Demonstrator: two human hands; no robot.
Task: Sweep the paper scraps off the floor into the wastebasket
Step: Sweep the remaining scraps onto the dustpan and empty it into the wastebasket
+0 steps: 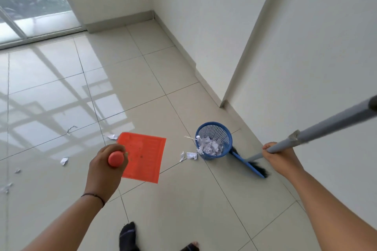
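Loose scraps (64,160) lie on the floor (183,199) well left of the basket (214,140). The left hand (106,167) grips the orange dustpan (142,158) left of the basket, where two scraps touch its base and more fill it. Right of it, the right hand (275,155) grips the broom (306,137), bristles beside the basket.

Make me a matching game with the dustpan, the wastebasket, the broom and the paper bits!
Things:
1. dustpan
2. wastebasket
3. broom
4. loose paper scraps

Clues:
A. blue, with crumpled paper inside
B. grey handle, held by the right hand
C. orange, held by the left hand
D. scattered on the floor

Pairs: 1-C, 2-A, 3-B, 4-D
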